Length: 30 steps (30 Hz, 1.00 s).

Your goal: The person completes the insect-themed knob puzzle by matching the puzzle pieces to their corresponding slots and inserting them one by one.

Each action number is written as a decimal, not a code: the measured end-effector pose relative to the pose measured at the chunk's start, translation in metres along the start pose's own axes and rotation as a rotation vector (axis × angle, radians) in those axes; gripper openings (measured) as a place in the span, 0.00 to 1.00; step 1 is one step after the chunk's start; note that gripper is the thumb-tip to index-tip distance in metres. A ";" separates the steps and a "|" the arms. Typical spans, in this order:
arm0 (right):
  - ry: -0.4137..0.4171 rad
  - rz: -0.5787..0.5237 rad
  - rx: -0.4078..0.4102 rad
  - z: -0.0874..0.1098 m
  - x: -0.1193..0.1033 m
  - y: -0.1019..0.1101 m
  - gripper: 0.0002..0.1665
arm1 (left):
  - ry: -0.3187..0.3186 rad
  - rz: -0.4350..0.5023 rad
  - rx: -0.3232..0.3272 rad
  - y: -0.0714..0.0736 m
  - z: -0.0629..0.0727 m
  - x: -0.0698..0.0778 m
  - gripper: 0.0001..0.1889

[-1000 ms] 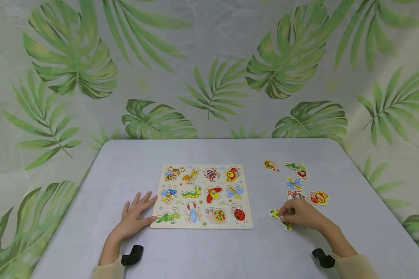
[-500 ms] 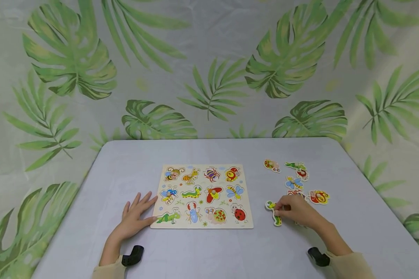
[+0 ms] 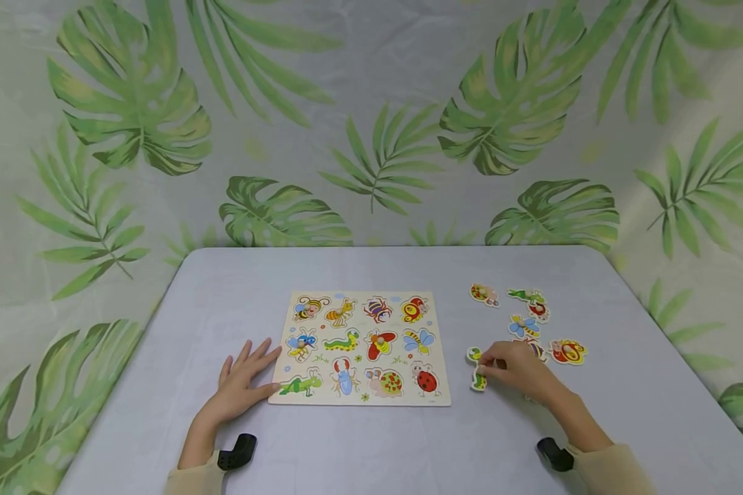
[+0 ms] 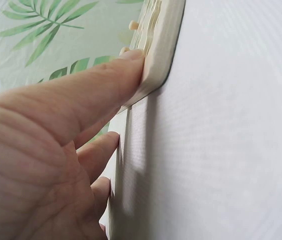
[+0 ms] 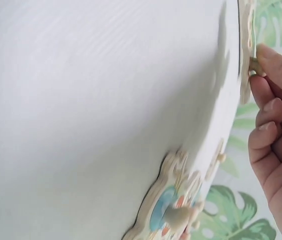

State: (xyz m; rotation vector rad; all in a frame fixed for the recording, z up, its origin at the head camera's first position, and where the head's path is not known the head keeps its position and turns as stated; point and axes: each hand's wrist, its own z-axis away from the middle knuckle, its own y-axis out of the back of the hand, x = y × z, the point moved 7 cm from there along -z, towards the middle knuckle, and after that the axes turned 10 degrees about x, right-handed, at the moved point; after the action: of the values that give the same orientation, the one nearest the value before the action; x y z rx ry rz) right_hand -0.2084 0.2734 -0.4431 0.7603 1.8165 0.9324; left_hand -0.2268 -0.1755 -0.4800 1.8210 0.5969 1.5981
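Observation:
A light wooden insect puzzle board (image 3: 359, 401) lies flat on the table. My left hand (image 3: 243, 385) rests with spread fingers at its left edge; in the left wrist view the thumb (image 4: 116, 72) touches the board's corner. To the right of the board, my right hand (image 3: 517, 368) pinches a green caterpillar puzzle piece (image 3: 479, 382) by its small knob, between thumb and forefinger. The right wrist view shows this piece (image 5: 246, 50) from its edge, raised over the cloth with a shadow beneath. Part of the caterpillar is hidden behind the fingers.
Beyond the right hand lie several loose pieces, among them a snail (image 3: 484, 294), a grasshopper (image 3: 525, 295), a ladybird (image 3: 539, 311), a dragonfly (image 3: 523, 326) and a red-and-yellow butterfly (image 3: 567, 352). A spider piece (image 3: 537, 349) is partly covered by the hand. White cloth covers the table.
My right hand has moved left toward the board, carrying the caterpillar piece, which has turned more upright in the head view. The left hand has stayed in place.

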 end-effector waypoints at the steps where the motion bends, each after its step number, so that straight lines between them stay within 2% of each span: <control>1: 0.002 0.004 0.001 -0.001 -0.002 -0.001 0.03 | 0.000 -0.001 0.001 0.000 0.000 0.000 0.34; 6: 0.009 0.023 -0.001 -0.008 -0.014 -0.003 0.03 | -0.004 -0.004 0.000 0.000 0.001 0.000 0.34; 13: 0.089 0.005 0.003 -0.016 -0.032 -0.008 0.04 | -0.009 -0.019 0.006 -0.001 0.001 0.000 0.34; 23: 0.091 0.033 -0.021 -0.029 -0.046 -0.014 0.05 | -0.011 -0.015 0.005 -0.001 0.001 -0.001 0.33; 30: 0.110 0.031 -0.003 -0.038 -0.054 -0.019 0.06 | -0.014 -0.016 0.007 -0.001 0.000 -0.003 0.33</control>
State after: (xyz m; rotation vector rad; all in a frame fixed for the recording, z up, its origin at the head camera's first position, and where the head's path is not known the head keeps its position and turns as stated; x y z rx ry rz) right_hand -0.2245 0.2098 -0.4239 0.7499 1.9027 1.0146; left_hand -0.2272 -0.1765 -0.4830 1.8269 0.6099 1.5734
